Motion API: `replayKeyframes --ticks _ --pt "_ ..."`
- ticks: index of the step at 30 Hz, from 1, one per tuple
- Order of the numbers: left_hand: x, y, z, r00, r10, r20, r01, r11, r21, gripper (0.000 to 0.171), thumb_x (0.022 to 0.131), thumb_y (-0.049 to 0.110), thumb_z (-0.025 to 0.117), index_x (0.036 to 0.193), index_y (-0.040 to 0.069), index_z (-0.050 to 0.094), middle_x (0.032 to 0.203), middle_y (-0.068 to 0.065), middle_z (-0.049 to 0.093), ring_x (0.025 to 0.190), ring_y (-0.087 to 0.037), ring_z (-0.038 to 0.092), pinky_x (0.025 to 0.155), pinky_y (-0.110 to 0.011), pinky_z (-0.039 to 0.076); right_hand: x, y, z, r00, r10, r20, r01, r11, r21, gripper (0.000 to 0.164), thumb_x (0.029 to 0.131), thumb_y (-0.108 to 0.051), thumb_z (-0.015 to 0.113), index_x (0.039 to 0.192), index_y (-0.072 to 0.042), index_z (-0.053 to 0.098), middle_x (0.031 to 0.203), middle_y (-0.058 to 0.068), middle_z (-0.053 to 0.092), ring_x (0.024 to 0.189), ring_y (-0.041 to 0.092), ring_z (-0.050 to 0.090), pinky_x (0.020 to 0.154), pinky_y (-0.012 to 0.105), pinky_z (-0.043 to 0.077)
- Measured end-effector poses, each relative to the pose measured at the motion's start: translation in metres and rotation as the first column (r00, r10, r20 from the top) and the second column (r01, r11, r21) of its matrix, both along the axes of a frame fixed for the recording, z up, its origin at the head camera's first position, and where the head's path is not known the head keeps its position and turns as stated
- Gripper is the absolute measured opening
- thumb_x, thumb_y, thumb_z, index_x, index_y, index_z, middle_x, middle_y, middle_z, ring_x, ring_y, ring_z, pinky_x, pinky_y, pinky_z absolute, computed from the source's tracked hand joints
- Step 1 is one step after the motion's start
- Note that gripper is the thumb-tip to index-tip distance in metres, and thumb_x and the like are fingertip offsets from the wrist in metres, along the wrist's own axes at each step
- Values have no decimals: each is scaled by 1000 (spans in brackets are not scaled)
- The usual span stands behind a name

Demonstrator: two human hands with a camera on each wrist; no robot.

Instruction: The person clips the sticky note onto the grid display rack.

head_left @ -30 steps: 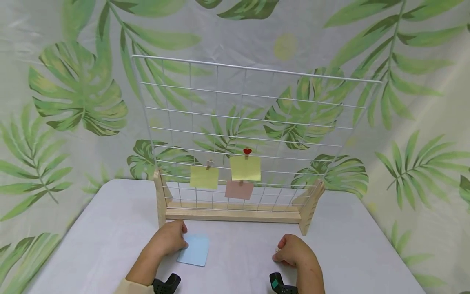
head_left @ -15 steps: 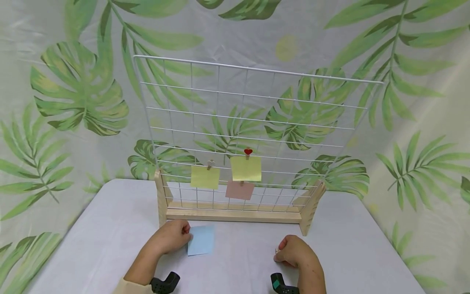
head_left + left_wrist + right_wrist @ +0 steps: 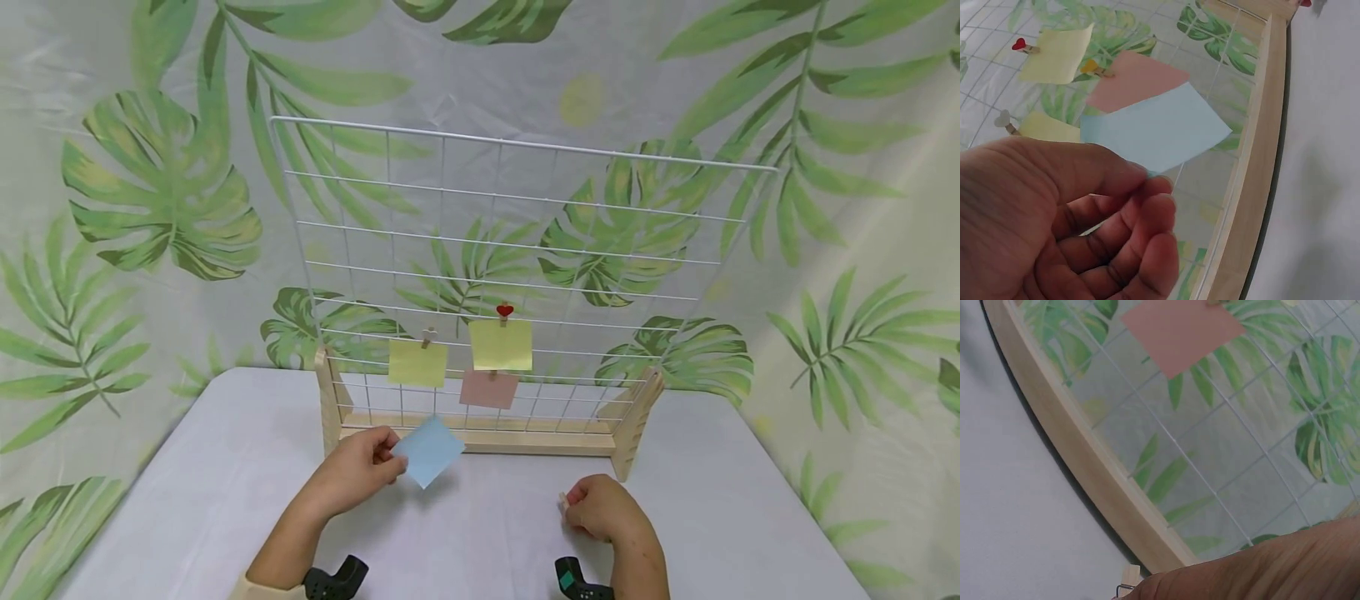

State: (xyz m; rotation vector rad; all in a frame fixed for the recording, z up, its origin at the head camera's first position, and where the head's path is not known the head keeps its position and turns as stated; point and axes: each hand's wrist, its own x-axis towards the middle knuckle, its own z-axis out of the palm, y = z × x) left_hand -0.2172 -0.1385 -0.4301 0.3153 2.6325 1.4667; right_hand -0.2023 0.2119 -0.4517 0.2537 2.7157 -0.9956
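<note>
Between thumb and forefinger, my left hand [image 3: 358, 468] pinches a blue sticky note [image 3: 429, 452] by one corner, lifted off the table in front of the rack. In the left wrist view the blue note [image 3: 1157, 131] tilts across the grid, partly covering a pink note behind it. My right hand [image 3: 606, 508] is low over the table at the right and pinches a small wooden clothespin [image 3: 564, 503]. Its end and metal spring show at the bottom of the right wrist view, where the clothespin [image 3: 1129, 580] is mostly hidden by the hand.
A white wire grid rack [image 3: 525, 242] stands on a wooden base [image 3: 525, 442]. Two yellow notes [image 3: 417, 364] and a pink note [image 3: 488, 389] hang there on clothespins, one with a red heart [image 3: 505, 310]. White cloth covers the table [image 3: 255, 433].
My left hand has slid the blue note right across the table, then raised it, turning it corner-down. The right hand stays nearly in place, its clothespin now tipped a little more upright.
</note>
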Motion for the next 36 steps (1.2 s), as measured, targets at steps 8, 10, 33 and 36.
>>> replayKeyframes --ticks 8,10,33,36 --pt "-2 17 1 1000 27 -7 -26 994 107 11 93 9 72 101 3 66 84 -8 66 73 -14 66 63 -24 58 0 3 3 1000 1 -13 -1 1000 1 5 81 -3 74 80 -4 68 65 3 61 62 16 54 54 25 40" --pt "-3 23 2 1000 23 -14 -21 992 124 10 94 9 72 101 4 66 86 -9 68 73 -15 68 63 -24 58 0 3 3 1000 -2 -7 2 1000 -4 5 84 -4 73 83 -4 69 66 4 62 62 16 55 54 26 40" --pt "-22 112 -14 999 -15 -42 30 920 392 19 99 14 66 113 0 68 94 -15 71 76 -16 66 66 -21 56 2 25 18 988 -84 -126 81 996 -23 14 95 -11 65 99 -1 74 79 5 70 72 18 61 59 30 47" --pt "-23 127 -16 999 -15 -36 30 887 461 20 97 10 68 113 -1 62 95 -17 72 73 -14 65 67 -21 57 3 28 20 983 -85 -160 87 996 6 19 95 -11 64 106 -1 75 90 9 74 80 20 63 62 31 48"
